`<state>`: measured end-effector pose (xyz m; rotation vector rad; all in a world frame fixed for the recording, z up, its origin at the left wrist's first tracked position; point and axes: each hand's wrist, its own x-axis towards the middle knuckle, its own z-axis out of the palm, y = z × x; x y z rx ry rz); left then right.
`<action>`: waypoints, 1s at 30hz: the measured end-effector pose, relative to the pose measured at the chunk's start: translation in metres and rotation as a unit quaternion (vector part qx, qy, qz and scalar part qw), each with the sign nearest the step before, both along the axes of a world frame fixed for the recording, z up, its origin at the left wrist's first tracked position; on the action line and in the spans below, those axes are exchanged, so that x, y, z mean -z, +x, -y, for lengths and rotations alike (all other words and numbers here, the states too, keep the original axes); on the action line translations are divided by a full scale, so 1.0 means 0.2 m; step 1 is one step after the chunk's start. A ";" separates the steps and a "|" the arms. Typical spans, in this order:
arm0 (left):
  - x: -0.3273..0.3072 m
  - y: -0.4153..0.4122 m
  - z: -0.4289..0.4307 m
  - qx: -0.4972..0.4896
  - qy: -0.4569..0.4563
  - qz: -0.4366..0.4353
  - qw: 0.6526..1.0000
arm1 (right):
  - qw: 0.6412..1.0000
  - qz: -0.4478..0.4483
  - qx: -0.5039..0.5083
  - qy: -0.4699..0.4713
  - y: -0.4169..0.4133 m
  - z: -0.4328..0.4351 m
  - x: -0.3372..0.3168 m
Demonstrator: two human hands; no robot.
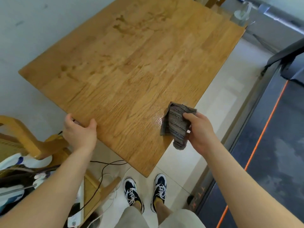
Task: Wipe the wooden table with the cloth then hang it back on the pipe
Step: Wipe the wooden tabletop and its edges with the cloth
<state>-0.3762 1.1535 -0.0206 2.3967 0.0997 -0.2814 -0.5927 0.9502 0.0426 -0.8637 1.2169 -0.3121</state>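
Observation:
The wooden table (125, 76) fills the middle of the view, with damp streaks across its far half and a wet sheen near its right edge. My right hand (199, 129) grips a folded grey striped cloth (176, 124) at that right edge; part of the cloth hangs past the edge. My left hand (79, 130) clasps the near left edge of the table, thumb on top. A grey pipe (279, 14) runs along the top right corner.
A wooden chair (24, 137) stands at the left with clothes piled below it. Cables (102, 175) trail on the tiled floor under the table. A dark treadmill (271, 145) with an orange stripe lies on the right. My feet stand below the table's near corner.

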 end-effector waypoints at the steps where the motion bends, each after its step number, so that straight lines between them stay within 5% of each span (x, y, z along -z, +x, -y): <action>1: 0.00 0.03 0.01 -0.058 -0.032 -0.038 0.997 | 0.999 -0.001 -0.016 0.033 0.06 -0.07 0.02; 6: 0.01 0.23 0.08 -0.141 -0.117 -0.113 0.977 | 0.993 0.005 -0.068 0.097 0.26 -0.29 0.07; 9: 0.05 0.34 0.12 -0.200 -0.162 -0.122 0.959 | 0.992 -0.075 -0.083 -0.059 0.34 -0.22 0.06; 10: 0.06 0.35 0.15 -0.205 -0.164 -0.118 0.958 | 0.965 -0.151 -0.132 -0.171 0.36 -0.20 0.07; 13: 0.06 0.32 0.20 -0.202 -0.111 -0.082 0.970 | 0.780 -0.288 -0.285 -0.476 0.40 -0.21 0.16; 16: 0.08 0.33 0.20 -0.198 -0.057 -0.065 0.976 | 0.673 -0.266 -0.407 -0.557 0.38 -0.33 0.34; 20: 0.10 0.35 0.20 -0.195 -0.033 -0.066 0.978 | 0.652 -0.285 -0.419 -0.564 0.46 -0.50 0.43; 26: 0.12 0.37 0.21 -0.197 -0.030 -0.063 0.978 | 0.589 -0.187 -0.479 -0.623 0.67 -0.48 0.44; 30: 0.12 0.35 0.22 -0.199 -0.001 -0.061 0.978 | 0.632 -0.142 -0.425 -0.632 0.90 -0.30 0.44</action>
